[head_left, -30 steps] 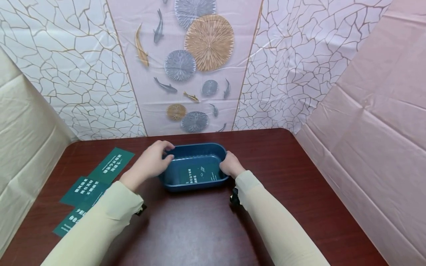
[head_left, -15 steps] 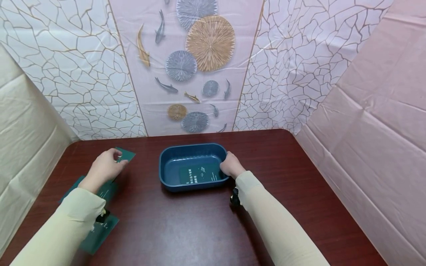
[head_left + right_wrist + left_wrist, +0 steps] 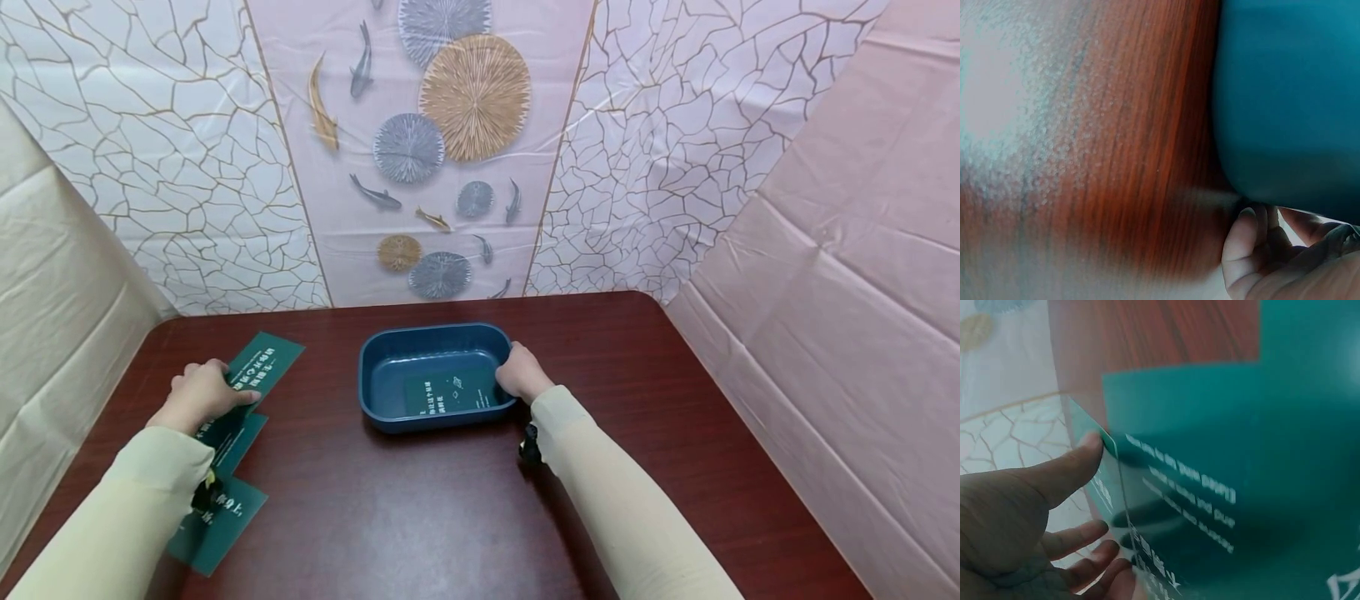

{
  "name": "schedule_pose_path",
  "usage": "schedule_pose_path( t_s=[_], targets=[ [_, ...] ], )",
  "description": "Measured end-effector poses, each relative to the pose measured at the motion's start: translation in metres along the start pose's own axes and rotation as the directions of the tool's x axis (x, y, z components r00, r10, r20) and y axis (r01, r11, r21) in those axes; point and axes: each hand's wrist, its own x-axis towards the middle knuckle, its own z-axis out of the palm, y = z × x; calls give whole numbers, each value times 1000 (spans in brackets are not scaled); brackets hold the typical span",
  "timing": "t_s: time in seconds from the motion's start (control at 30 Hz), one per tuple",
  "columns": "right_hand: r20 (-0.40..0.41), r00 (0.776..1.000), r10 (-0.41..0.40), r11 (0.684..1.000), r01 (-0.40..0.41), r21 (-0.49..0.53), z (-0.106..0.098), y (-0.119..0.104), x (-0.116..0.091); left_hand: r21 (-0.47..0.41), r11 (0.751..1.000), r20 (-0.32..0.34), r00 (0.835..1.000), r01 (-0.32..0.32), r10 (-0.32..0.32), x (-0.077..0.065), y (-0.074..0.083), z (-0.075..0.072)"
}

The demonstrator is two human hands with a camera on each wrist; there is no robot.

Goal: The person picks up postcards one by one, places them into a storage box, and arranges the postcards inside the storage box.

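Observation:
My left hand (image 3: 195, 396) is over the dark green upper card (image 3: 273, 358) on the left of the table, thumb at one long edge and curled fingers at the other. In the left wrist view, thumb and fingers of the left hand (image 3: 1022, 519) hold this card by its edges, tilted above another card (image 3: 1191, 406). My right hand (image 3: 522, 372) grips the right end of a blue rectangular tray (image 3: 427, 426); the right wrist view shows curled fingers of that hand (image 3: 1260, 253) at the tray's corner. Inside the tray lies a printed green card (image 3: 442, 396).
Two more green cards, a middle one (image 3: 243, 442) and a lower one (image 3: 225, 521), lie partly under my left hand and sleeve. Dark reddish wood covers the table (image 3: 450, 517). A patterned cloth (image 3: 472, 233) hangs behind its far edge.
My left hand has left the tray's left side and moved left and toward me onto the upper card. The lower card has shifted right and nearer. The right hand and tray stay put.

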Motion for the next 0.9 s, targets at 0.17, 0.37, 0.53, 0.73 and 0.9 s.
schedule_pose_path(
  t_s=[0.17,0.37,0.53,0.73,0.9],
  targets=[
    [8,1000,-4,1000,4,6,1,-1,1,9,996,18,996,90,-91,-1,-4,-7],
    [8,1000,3,1000,-3,16,3,-1,1,62,970,97,966,233,-239,3,2,-15],
    [13,1000,8,1000,-8,15,3,-2,1,91,939,112,933,332,-341,7,9,-18],
    [11,1000,11,1000,-12,20,0,-3,2,104,930,109,925,353,-363,8,11,-15],
    [17,999,27,1000,-27,15,0,0,2,105,924,122,918,367,-378,8,11,-11]
  ],
)
